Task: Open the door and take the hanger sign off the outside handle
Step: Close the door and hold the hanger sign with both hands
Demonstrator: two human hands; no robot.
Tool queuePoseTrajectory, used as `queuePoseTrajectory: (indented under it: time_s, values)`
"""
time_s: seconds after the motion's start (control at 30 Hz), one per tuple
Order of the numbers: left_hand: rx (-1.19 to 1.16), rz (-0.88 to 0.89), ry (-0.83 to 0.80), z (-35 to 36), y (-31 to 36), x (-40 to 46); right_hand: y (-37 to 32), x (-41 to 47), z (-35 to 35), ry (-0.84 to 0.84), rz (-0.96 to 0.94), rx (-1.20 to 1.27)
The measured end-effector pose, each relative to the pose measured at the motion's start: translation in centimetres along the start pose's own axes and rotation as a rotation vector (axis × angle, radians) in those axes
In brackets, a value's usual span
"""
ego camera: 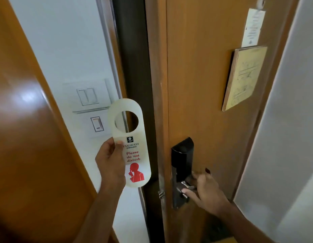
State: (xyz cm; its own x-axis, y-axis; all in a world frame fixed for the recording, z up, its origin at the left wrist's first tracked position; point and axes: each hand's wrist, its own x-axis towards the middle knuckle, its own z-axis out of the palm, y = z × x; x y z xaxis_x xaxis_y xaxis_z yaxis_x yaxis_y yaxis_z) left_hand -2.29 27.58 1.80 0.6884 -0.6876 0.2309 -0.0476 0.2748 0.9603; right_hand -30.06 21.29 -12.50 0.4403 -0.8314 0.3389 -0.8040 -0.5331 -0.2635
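Note:
My left hand holds a white hanger sign upright in front of the door frame; it has a round hole at the top, red "Please do not disturb" lettering and a red figure. The wooden door stands at the right, its edge against the dark frame strip. My right hand is wrapped around the metal lever handle below the black lock plate. Whether the door is latched or slightly ajar cannot be told.
A white wall with light switches and a card slot lies left of the frame. A glossy wooden panel fills the far left. A yellowed notice and a paper tag hang on the door. A white wall is at the right.

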Motion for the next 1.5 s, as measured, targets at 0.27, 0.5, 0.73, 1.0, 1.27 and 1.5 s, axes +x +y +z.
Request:
queuePoseTrajectory:
  time_s: [0.27,0.5,0.73,1.0,1.27,1.5]
  values:
    - [-0.038,0.074,-0.013,-0.6,-0.5,6.2,-1.4,10.6,2.4,0.014,-0.204,-0.008]
    - [-0.083,0.093,0.045,-0.7,-1.2,9.2,-2.8,18.2,6.0,-0.236,-0.035,-0.122]
    - [-0.085,0.148,0.084,-0.1,-0.8,10.3,-3.6,23.1,8.8,-0.187,0.079,-0.034]
    - [-0.177,0.203,0.090,0.3,-1.2,10.3,-3.8,26.7,11.8,-0.123,0.193,0.092]
    - [-0.182,0.224,0.099,0.6,-1.5,10.4,-3.4,29.4,14.1,-0.091,0.249,0.163]
    - [-0.155,0.231,0.119,0.6,-1.8,10.6,-3.0,30.7,14.9,-0.089,0.239,0.151]
